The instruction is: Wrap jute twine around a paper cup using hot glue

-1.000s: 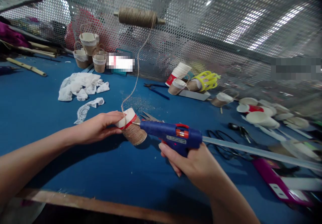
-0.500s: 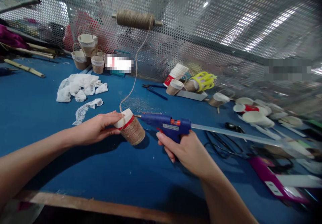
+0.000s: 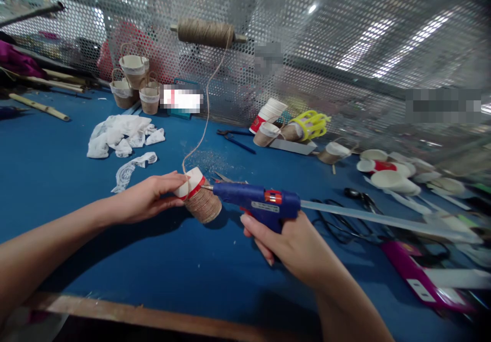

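My left hand (image 3: 163, 193) is closed on the rim end of a paper cup (image 3: 203, 204), tilted on its side. Brown twine wraps most of the cup; a red and white band shows near its rim. From the cup a loose strand of twine (image 3: 207, 106) runs up to a twine spool (image 3: 206, 32) on the mesh. My right hand (image 3: 278, 234) grips a blue hot glue gun (image 3: 257, 199), with a long clear glue stick (image 3: 368, 216) out of its back. The gun's metal nozzle is at the cup's side, by the edge of the wrapping. Scissors (image 3: 226, 178) lie partly hidden behind the gun.
White lace pieces (image 3: 118, 132) lie at left, with small twine-covered baskets (image 3: 134, 70) behind. Pliers (image 3: 238, 140), stacked paper cups (image 3: 267, 114) and a yellow plastic holder (image 3: 312, 125) are by the mesh. A purple power strip (image 3: 412, 275) and black cables (image 3: 341, 219) lie at right.
My right hand has moved the glue gun slightly down and to the right, its nozzle shifting lower along the cup. The scissors show more behind it. My left hand and the cup stay nearly still.
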Demonstrator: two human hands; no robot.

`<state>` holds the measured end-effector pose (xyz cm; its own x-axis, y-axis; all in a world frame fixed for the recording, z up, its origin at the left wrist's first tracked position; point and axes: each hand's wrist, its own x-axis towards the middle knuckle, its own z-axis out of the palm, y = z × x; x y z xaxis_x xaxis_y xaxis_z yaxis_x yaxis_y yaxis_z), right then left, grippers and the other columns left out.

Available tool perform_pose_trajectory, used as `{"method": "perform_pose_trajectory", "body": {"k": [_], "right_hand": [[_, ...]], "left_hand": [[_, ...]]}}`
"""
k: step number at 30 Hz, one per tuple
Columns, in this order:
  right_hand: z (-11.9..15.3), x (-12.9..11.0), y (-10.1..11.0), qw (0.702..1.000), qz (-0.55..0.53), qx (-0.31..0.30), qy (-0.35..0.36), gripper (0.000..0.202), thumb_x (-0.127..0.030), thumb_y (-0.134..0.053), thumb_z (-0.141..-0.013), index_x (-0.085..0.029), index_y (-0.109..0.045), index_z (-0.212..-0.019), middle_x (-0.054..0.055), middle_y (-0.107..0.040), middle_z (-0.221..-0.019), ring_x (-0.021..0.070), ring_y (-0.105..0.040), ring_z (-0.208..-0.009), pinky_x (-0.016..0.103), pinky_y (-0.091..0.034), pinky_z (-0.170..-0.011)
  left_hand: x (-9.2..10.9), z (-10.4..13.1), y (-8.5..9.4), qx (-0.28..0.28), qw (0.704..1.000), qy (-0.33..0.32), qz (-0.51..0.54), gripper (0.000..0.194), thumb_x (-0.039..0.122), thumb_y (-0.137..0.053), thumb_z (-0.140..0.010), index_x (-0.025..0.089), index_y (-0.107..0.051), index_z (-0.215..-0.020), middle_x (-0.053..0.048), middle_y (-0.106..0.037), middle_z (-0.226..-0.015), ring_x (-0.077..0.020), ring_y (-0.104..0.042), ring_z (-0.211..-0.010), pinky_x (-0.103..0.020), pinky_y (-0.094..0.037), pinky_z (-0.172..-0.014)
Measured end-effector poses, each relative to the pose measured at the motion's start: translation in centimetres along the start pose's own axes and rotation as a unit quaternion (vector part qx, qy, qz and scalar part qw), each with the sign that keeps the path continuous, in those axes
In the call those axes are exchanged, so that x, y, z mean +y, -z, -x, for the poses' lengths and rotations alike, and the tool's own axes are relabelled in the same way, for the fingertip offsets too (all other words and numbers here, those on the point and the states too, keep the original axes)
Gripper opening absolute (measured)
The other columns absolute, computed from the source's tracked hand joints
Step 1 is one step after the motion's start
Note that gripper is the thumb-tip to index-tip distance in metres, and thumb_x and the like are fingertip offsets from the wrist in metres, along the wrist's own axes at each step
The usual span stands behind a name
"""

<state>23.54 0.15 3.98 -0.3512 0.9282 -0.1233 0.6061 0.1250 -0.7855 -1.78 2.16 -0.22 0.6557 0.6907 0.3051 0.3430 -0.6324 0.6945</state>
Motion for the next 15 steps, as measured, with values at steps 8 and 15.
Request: {"method": "perform_pose_trajectory", "body": {"k": [8, 15], "right_hand": [[-0.3, -0.6, 0.4, 1.0, 0.0, 0.0, 0.008, 0.031, -0.045, -0.05, -0.079, -0.019, -0.049, -0.063, -0.007, -0.044, -0.035, 0.0084, -0.043, -0.034, 0.022, -0.041, -0.04], [-1.1, -0.6, 0.6, 0.999, 0.035, 0.0, 0.022, 0.034, -0.042, -0.047, -0.082, -0.018, -0.05, -0.058, -0.005, -0.046, -0.038, 0.0086, -0.047, -0.037, 0.024, -0.043, -0.048]], "left_hand": [[0.2, 0.0, 0.0, 0.0, 1.0, 0.006, -0.001, 0.014, 0.015, -0.043, -0.087, 0.012, -0.055, -0.093, -0.009, -0.057, -0.095, -0.0185, -0.052, -0.092, -0.033, -0.039, -0.088], [-0.2, 0.1, -0.2, 0.007, 1.0, 0.006, -0.011, 0.011, 0.017, -0.044, -0.087, 0.014, -0.054, -0.088, -0.009, -0.057, -0.096, -0.0188, -0.052, -0.093, -0.035, -0.037, -0.091]]}}
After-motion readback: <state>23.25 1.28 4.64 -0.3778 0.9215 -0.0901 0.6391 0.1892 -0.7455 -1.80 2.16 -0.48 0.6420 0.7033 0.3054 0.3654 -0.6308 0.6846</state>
